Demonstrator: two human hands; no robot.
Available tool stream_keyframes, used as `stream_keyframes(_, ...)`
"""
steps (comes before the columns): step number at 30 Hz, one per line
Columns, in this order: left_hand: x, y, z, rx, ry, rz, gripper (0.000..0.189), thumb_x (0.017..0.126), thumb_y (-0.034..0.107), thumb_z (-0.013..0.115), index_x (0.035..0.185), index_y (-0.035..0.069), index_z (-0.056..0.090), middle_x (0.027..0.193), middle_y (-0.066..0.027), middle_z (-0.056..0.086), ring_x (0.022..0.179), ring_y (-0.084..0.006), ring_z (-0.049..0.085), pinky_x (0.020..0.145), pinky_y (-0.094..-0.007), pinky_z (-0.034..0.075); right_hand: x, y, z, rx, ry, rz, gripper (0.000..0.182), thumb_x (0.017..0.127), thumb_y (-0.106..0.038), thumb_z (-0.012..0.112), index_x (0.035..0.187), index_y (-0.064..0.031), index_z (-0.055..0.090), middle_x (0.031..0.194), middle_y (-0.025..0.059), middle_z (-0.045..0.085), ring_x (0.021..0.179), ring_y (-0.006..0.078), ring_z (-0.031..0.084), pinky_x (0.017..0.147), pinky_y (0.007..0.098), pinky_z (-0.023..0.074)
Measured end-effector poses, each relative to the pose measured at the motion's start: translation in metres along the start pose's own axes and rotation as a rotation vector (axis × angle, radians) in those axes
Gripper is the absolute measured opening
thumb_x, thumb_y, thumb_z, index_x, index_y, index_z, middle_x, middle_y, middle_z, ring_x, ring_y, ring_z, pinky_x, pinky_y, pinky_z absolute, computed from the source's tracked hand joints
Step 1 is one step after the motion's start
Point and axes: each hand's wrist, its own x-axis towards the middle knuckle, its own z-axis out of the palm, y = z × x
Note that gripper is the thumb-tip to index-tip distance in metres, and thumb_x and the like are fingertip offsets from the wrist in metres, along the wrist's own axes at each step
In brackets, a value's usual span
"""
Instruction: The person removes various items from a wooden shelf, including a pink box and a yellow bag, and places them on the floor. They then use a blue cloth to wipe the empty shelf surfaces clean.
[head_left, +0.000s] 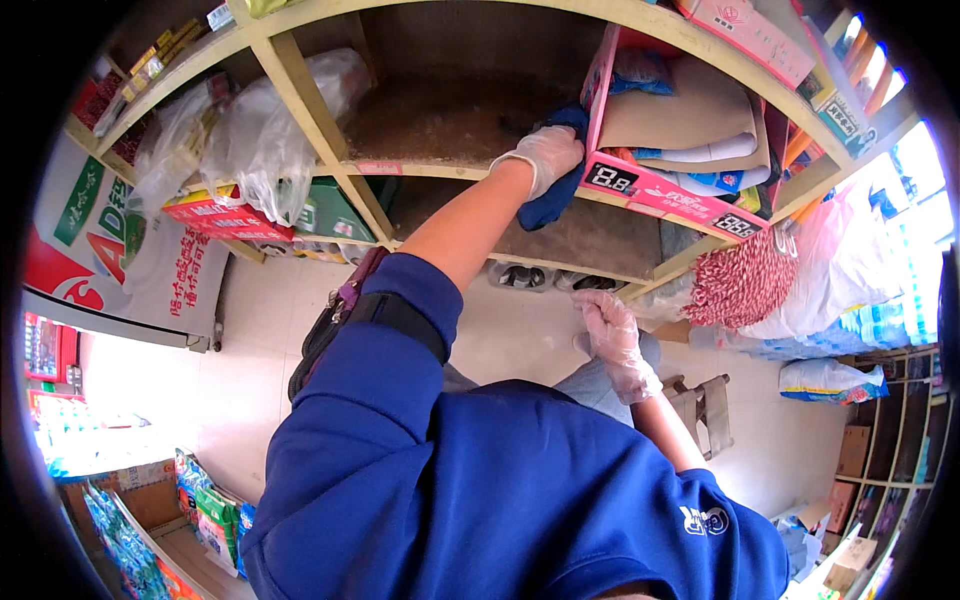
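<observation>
My left hand (551, 154), in a thin clear glove, grips a dark blue cloth (551, 202) that hangs over the shelf's front edge. The hand is at the upper wooden shelf board (450, 124), against the left side of a pink cardboard box (675, 193). Folded cardboard and packets lie in the box. Lower down, in front of the shelving and above my legs, my right hand (615, 341) wears a similar glove. Its fingers are loosely bent and hold nothing visible. The palm and fingertips of my left hand are partly hidden by the cloth.
Plastic bags (262, 142) and red boxes (232, 214) fill the left compartments. A red-and-white mop head (746, 281) hangs at the right beside a white bag (832, 262). A folding stool (709, 412) stands on the floor by my right arm. Bottles stand under the lower shelf (585, 244).
</observation>
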Motion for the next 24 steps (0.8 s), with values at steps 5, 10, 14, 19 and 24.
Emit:
stream_keyframes(5,0.028,0.015,-0.01,0.356,-0.07,0.017,0.036,0.085,0.023,0.048,0.11,0.002,0.064,0.115,-0.0196,0.062,0.109,-0.0315,0.059,0.089,-0.0406,0.048,0.022,-0.025,-0.008,-0.079,0.005,-0.038,0.018,0.086,-0.002,0.053,0.098,-0.0063,0.066,0.086,0.0102,0.065,0.08,0.0209,0.063,0.072,0.0293,0.0483)
stream_keyframes(10,0.082,-0.02,0.013,0.671,-0.007,-0.057,0.044,0.088,0.021,0.055,0.127,0.001,0.051,0.128,-0.0139,0.055,0.113,-0.0269,0.056,0.087,-0.0396,0.047,0.036,-0.035,-0.012,-0.189,0.03,-0.1,0.015,0.086,-0.005,0.055,0.096,-0.0054,0.066,0.086,0.0135,0.065,0.082,0.0268,0.064,0.072,0.0331,0.0491)
stream_keyframes(14,0.101,0.001,0.015,0.742,-0.003,-0.042,0.054,0.088,0.023,0.055,0.135,0.001,0.041,0.132,-0.0142,0.05,0.121,-0.0264,0.049,0.094,-0.0441,0.042,0.018,-0.007,-0.034,-0.205,0.094,0.029,0.014,0.085,-0.006,0.056,0.095,-0.0044,0.066,0.087,0.0143,0.065,0.083,0.0263,0.064,0.075,0.0328,0.0491)
stream_keyframes(19,0.143,-0.023,0.024,0.662,0.072,-0.126,0.044,0.091,0.022,0.049,0.132,0.005,0.045,0.125,-0.0112,0.055,0.115,-0.0248,0.052,0.089,-0.0442,0.044,0.051,0.021,-0.029,-0.098,0.224,-0.084,0.024,0.084,-0.006,0.057,0.107,-0.0071,0.061,0.095,0.012,0.061,0.082,0.025,0.061,0.076,0.0332,0.0483)
stream_keyframes(24,0.119,-0.005,0.016,0.723,-0.01,-0.098,0.039,0.091,0.023,0.051,0.127,0.009,0.053,0.13,-0.0067,0.05,0.118,-0.0251,0.05,0.09,-0.0467,0.043,0.135,0.002,-0.046,-0.236,0.348,-0.04,0.027,0.081,-0.005,0.06,0.106,-0.0066,0.051,0.098,0.0111,0.054,0.079,0.0237,0.058,0.074,0.0347,0.0481)
